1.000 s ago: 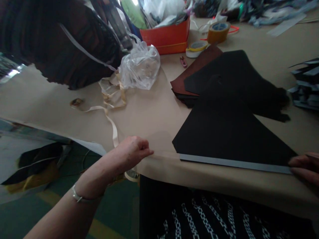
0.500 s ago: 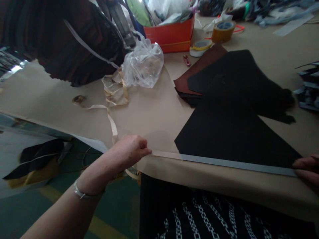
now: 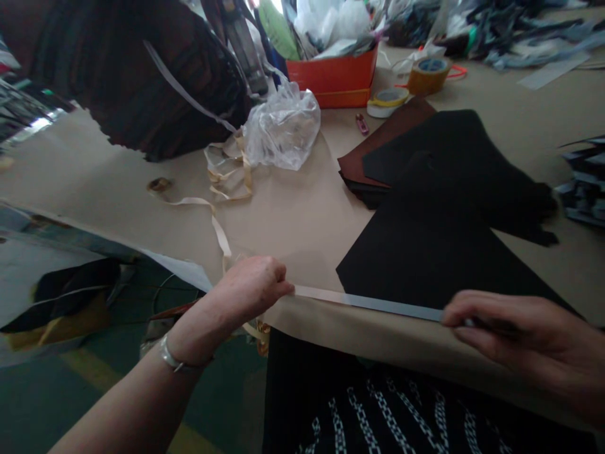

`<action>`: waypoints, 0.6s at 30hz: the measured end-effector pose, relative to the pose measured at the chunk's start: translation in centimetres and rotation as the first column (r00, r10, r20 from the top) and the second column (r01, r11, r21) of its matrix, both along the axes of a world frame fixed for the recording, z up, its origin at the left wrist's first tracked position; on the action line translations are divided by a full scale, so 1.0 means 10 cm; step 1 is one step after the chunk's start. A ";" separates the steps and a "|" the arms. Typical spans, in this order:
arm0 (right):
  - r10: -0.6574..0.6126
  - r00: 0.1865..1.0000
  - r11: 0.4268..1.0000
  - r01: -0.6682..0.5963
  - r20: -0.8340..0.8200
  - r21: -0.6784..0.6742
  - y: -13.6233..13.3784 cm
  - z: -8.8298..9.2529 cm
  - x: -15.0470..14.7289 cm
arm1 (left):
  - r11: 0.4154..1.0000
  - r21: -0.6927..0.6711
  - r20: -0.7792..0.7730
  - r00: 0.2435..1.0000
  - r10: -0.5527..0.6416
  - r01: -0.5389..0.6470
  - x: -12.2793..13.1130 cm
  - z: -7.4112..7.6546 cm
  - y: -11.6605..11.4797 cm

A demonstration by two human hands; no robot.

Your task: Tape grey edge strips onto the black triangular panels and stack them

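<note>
A narrow, translucent strip of tape [image 3: 397, 307] runs along the near edge of a black cut piece of fabric [image 3: 425, 252], close to the table's front edge. My left hand [image 3: 258, 284] is closed, its thumb and fingers pinching the strip's left part, left of the black piece. My right hand [image 3: 510, 334] is closed too, fingers curled at the strip over the black piece's near edge; the strip beyond it is hidden. A cream ribbon [image 3: 220, 236] trails from a small roll [image 3: 159, 185] down to beside my left hand.
Behind lie more black and brown pieces [image 3: 352, 167], a crumpled plastic bag [image 3: 283, 129], a red box [image 3: 331, 82] and tape rolls [image 3: 428, 77]. A large dark stack [image 3: 165, 94] leans at the back left. The table edge [image 3: 118, 243] drops to the floor at left.
My right hand has moved left along the strip, from the fabric's far right corner to nearer its middle. My left hand keeps its pinch.
</note>
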State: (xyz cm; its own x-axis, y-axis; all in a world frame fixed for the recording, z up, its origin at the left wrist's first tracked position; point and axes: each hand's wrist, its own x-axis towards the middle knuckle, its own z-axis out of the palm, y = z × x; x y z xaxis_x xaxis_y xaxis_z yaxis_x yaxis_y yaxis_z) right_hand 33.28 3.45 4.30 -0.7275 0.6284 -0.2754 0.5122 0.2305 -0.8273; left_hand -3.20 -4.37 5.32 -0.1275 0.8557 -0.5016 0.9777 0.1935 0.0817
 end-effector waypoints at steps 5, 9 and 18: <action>0.144 0.986 0.894 -0.166 -0.085 -0.416 0.00 -0.02 -1.01 | 1.000 0.018 -0.014 1.000 0.011 -0.011 0.00 -0.01 -0.01; 0.015 0.994 0.789 -0.079 -0.110 -0.609 0.04 -0.26 -1.24 | 0.999 0.037 0.003 1.000 0.026 -0.026 -0.02 -0.01 -0.03; -0.123 0.983 0.902 0.055 -0.133 -0.429 -0.03 -0.16 -1.09 | 0.998 0.049 0.012 0.999 0.038 -0.038 -0.03 -0.01 -0.07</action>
